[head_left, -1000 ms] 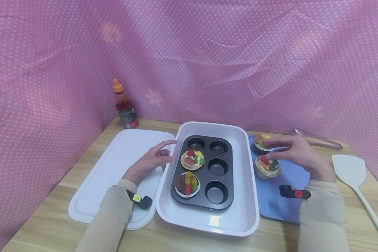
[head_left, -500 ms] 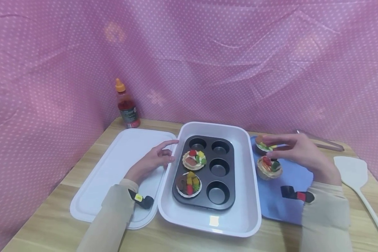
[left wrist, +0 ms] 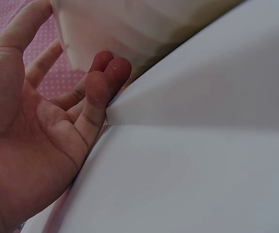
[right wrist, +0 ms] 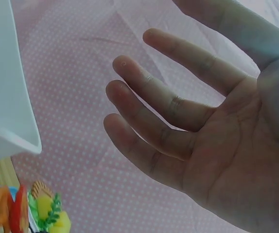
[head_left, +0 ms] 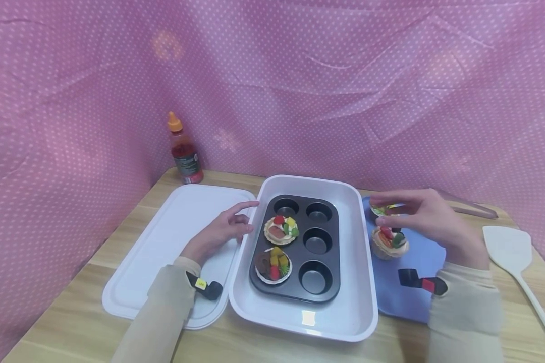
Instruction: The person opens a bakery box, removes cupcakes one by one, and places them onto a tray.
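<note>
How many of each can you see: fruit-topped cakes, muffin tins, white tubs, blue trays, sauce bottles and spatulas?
Fruit-topped cakes: 4 (one partly behind the right hand)
Muffin tin: 1
White tub: 1
Blue tray: 1
Sauce bottle: 1
Spatula: 1
Total: 9

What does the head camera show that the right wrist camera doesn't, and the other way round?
Only the head view: the sauce bottle, white lid, tongs and left grip.
Only the right wrist view: the palm of the right grip, turned toward the camera.
Both: the right grip, white tub, muffin pan and tarts (less complete in the wrist view), and pink dotted cloth.
</note>
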The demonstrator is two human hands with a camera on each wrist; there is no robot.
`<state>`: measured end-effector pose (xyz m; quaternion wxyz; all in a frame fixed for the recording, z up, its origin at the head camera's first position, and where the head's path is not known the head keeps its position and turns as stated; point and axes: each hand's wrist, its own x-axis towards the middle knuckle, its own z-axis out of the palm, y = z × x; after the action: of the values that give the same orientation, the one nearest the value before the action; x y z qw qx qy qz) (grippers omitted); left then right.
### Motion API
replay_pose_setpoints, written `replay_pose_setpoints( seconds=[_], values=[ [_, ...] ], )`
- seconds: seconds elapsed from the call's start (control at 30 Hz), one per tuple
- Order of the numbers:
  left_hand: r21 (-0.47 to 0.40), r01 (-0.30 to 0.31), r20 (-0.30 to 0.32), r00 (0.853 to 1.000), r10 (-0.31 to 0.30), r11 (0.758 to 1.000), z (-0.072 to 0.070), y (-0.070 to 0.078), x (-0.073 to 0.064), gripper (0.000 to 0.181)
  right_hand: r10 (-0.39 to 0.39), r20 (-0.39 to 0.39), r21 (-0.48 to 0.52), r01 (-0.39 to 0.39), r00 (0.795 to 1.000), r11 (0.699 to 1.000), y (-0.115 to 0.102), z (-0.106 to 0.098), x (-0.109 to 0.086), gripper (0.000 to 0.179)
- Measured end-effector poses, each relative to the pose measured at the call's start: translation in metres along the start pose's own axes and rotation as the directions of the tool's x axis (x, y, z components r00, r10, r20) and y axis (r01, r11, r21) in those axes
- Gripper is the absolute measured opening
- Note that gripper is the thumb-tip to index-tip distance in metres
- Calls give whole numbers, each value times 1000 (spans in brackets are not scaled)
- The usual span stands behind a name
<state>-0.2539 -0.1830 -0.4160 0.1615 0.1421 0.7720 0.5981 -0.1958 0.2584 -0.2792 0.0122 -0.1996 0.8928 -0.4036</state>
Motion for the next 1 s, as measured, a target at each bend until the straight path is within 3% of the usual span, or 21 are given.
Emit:
replay_pose_setpoints(
  seconds=[0.27, 0.6, 1.0],
  values=[
    [-2, -12, 4, 1000, 12, 1000, 0, 1, 0, 66, -97, 16, 54, 96, 995, 994, -11, 11, 5, 52],
    [12, -21, 15, 1000, 20, 1000, -1, 0, -1, 66, -56, 67, -12, 57, 996, 998, -29, 31, 16, 59],
    [18, -15, 4, 1000, 15, 1000, 0, 0, 0, 64, -107, 43, 59, 105, 993, 993, -43, 69, 34, 65]
  ],
)
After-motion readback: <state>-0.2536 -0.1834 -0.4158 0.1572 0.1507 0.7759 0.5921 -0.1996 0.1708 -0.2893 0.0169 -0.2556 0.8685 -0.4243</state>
